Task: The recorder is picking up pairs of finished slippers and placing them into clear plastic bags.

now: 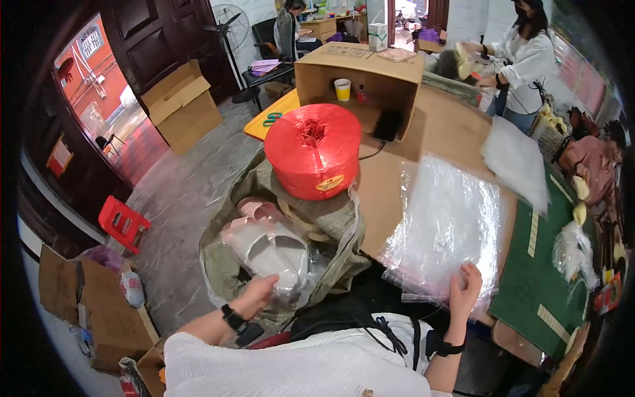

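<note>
My left hand [258,295] is closed on the near end of a clear plastic bag holding white slippers [281,257], at the mouth of a woven sack [221,255]. Behind them in the sack is a pink slipper [260,209]. My right hand [467,291] rests at the near edge of a stack of clear plastic bags [450,218], thumb and fingers apart. A large red roll of plastic twine [313,155] stands between the sack and the tabletop, beyond my left hand.
An open cardboard box [360,63] lies on the cardboard-topped table [456,126], with a yellow-and-white cup [342,90] and a dark phone [387,124]. A green board [539,284] lies right. Across the table a person [526,66] handles slippers. A red stool [124,223] stands left.
</note>
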`<action>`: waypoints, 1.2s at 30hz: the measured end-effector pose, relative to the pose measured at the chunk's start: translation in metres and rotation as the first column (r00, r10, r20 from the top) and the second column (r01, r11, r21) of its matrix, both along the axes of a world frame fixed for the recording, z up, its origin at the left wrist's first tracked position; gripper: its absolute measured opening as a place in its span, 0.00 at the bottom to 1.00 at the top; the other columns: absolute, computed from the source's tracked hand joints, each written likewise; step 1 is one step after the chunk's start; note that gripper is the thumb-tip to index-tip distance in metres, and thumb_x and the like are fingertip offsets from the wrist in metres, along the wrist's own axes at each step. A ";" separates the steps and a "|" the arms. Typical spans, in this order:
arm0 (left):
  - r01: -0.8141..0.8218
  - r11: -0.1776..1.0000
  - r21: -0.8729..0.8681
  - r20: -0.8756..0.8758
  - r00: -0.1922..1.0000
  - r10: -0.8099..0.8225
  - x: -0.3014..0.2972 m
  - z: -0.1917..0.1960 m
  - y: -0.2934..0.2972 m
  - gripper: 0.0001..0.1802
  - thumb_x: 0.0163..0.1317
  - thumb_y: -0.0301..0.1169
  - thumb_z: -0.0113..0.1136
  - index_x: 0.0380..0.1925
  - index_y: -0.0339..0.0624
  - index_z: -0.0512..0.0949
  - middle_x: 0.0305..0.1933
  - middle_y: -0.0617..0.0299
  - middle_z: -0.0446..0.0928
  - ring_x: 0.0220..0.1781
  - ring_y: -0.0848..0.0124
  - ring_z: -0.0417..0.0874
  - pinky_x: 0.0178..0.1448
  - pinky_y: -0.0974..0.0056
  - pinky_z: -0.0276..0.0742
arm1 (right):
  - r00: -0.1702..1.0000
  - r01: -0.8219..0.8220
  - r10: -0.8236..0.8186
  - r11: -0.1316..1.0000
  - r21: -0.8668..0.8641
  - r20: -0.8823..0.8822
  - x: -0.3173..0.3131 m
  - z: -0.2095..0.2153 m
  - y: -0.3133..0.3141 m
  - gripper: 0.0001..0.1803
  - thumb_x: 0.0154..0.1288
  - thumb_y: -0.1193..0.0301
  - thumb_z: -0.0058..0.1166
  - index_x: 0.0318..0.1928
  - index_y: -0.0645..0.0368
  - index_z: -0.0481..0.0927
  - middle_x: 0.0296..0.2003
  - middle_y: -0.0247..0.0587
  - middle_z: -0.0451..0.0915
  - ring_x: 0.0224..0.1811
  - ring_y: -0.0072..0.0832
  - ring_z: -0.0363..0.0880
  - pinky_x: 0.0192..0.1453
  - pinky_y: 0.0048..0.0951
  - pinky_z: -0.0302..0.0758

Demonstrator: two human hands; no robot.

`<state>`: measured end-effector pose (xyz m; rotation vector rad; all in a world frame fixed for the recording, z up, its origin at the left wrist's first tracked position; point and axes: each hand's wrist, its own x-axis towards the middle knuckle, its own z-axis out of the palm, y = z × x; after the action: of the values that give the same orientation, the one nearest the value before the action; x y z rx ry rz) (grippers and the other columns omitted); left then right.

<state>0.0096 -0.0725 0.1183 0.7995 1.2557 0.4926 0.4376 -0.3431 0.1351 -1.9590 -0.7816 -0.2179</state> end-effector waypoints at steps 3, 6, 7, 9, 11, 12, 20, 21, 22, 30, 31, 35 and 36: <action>0.094 0.994 0.051 -0.127 0.988 -0.087 0.027 -0.027 0.039 0.15 0.64 0.35 0.61 0.43 0.35 0.77 0.31 0.62 0.76 0.27 0.70 0.74 0.25 0.61 0.64 | 0.998 -0.022 0.024 0.999 0.030 -0.061 -0.001 0.000 -0.004 0.15 0.59 0.78 0.61 0.48 0.63 0.80 0.59 0.51 0.74 0.61 0.43 0.72 0.63 0.37 0.72; -0.128 0.991 0.044 -0.111 0.985 0.132 0.069 -0.057 0.077 0.13 0.61 0.35 0.63 0.38 0.36 0.76 0.29 0.61 0.74 0.24 0.68 0.68 0.24 0.56 0.60 | 1.000 0.014 -0.014 1.000 -0.027 0.013 -0.002 0.001 -0.010 0.14 0.59 0.78 0.61 0.47 0.63 0.81 0.58 0.50 0.75 0.61 0.43 0.72 0.62 0.37 0.72; -0.111 0.993 0.036 -0.109 0.987 0.114 0.078 -0.069 0.084 0.13 0.61 0.35 0.63 0.38 0.36 0.76 0.29 0.61 0.74 0.24 0.68 0.68 0.24 0.56 0.60 | 0.999 0.037 -0.036 0.999 -0.023 0.007 -0.003 0.002 -0.012 0.14 0.59 0.78 0.61 0.47 0.62 0.81 0.58 0.50 0.75 0.60 0.43 0.72 0.62 0.37 0.72; -0.014 1.000 -0.005 -0.263 0.965 0.012 0.093 -0.110 0.110 0.16 0.66 0.34 0.57 0.50 0.37 0.73 0.44 0.58 0.78 0.45 0.61 0.78 0.42 0.53 0.74 | 0.998 0.068 -0.068 0.997 -0.019 0.005 -0.008 0.006 -0.013 0.14 0.60 0.78 0.61 0.47 0.62 0.81 0.58 0.50 0.75 0.60 0.42 0.72 0.62 0.37 0.72; -0.121 0.992 0.038 -0.148 0.981 0.125 0.064 -0.193 0.132 0.19 0.67 0.35 0.57 0.54 0.37 0.73 0.52 0.55 0.78 0.56 0.57 0.77 0.51 0.52 0.73 | 0.999 0.026 -0.025 1.000 0.012 -0.049 -0.010 0.012 0.004 0.14 0.59 0.77 0.61 0.47 0.61 0.81 0.57 0.49 0.75 0.59 0.43 0.73 0.63 0.38 0.72; -0.200 0.912 0.358 -0.248 0.921 0.299 0.069 -0.219 0.129 0.21 0.64 0.35 0.59 0.54 0.37 0.72 0.50 0.54 0.79 0.53 0.58 0.78 0.50 0.54 0.74 | 0.999 0.005 -0.004 1.000 0.017 -0.054 -0.011 0.011 0.010 0.14 0.59 0.77 0.61 0.47 0.61 0.81 0.57 0.49 0.75 0.59 0.43 0.73 0.63 0.38 0.72; 0.599 0.801 -0.005 -0.141 0.792 -0.594 0.089 -0.027 0.077 0.40 0.70 0.65 0.44 0.57 0.36 0.77 0.45 0.58 0.83 0.42 0.64 0.84 0.48 0.60 0.78 | 0.975 0.168 -0.161 0.985 -0.032 0.155 0.003 -0.009 -0.009 0.13 0.56 0.74 0.65 0.42 0.59 0.81 0.53 0.52 0.78 0.58 0.49 0.74 0.63 0.46 0.70; 0.686 0.727 -0.042 -0.374 0.664 -0.647 0.079 0.019 0.069 0.45 0.67 0.70 0.44 0.37 0.32 0.84 0.31 0.50 0.85 0.32 0.62 0.86 0.39 0.60 0.81 | 0.977 0.145 -0.139 0.989 -0.022 0.159 -0.001 -0.003 -0.001 0.13 0.55 0.73 0.66 0.42 0.59 0.82 0.53 0.51 0.78 0.58 0.50 0.74 0.62 0.46 0.70; 0.844 0.527 -0.100 -0.405 0.449 -0.796 0.030 -0.001 0.092 0.43 0.68 0.67 0.45 0.32 0.33 0.86 0.25 0.53 0.85 0.30 0.64 0.88 0.40 0.61 0.81 | 0.983 0.104 -0.103 0.995 0.001 0.153 -0.006 0.002 0.011 0.13 0.55 0.73 0.66 0.42 0.59 0.82 0.52 0.51 0.78 0.57 0.50 0.74 0.62 0.46 0.70; 0.861 -0.175 0.477 -0.375 0.019 -0.927 0.181 0.202 -0.050 0.19 0.64 0.31 0.67 0.54 0.36 0.78 0.54 0.52 0.79 0.49 0.64 0.82 0.47 0.64 0.79 | 0.974 0.163 -0.164 0.986 0.019 0.156 -0.008 -0.001 0.000 0.11 0.57 0.70 0.65 0.41 0.58 0.83 0.51 0.49 0.79 0.57 0.47 0.75 0.61 0.45 0.71; 0.688 -0.285 0.667 -0.351 -0.046 -0.935 0.202 0.192 -0.054 0.19 0.65 0.32 0.66 0.54 0.37 0.78 0.54 0.54 0.79 0.50 0.67 0.82 0.47 0.67 0.78 | 0.974 0.162 -0.164 0.986 0.026 0.156 -0.009 -0.002 0.000 0.11 0.57 0.69 0.65 0.41 0.57 0.83 0.51 0.48 0.79 0.57 0.47 0.75 0.61 0.45 0.71; 0.550 -0.441 0.709 -0.516 -0.022 -0.856 0.292 0.184 -0.086 0.27 0.63 0.39 0.66 0.58 0.37 0.75 0.66 0.43 0.71 0.67 0.51 0.74 0.66 0.57 0.72 | 0.962 0.163 -0.167 0.986 0.037 0.214 -0.008 -0.008 0.001 0.12 0.58 0.70 0.64 0.42 0.56 0.82 0.51 0.47 0.78 0.57 0.46 0.75 0.61 0.44 0.72; 0.474 -0.442 0.761 -0.547 0.103 -0.831 0.314 0.172 -0.094 0.26 0.63 0.37 0.66 0.59 0.38 0.75 0.66 0.43 0.71 0.68 0.48 0.72 0.68 0.55 0.70 | 0.961 0.178 -0.178 0.984 0.015 0.210 -0.010 -0.008 0.002 0.12 0.57 0.70 0.64 0.42 0.56 0.82 0.51 0.46 0.78 0.57 0.46 0.75 0.61 0.44 0.72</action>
<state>0.3238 -0.1661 0.2903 2.2801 -0.4734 0.0491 0.4279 -0.3415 0.1276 -2.0330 -0.7399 -0.5399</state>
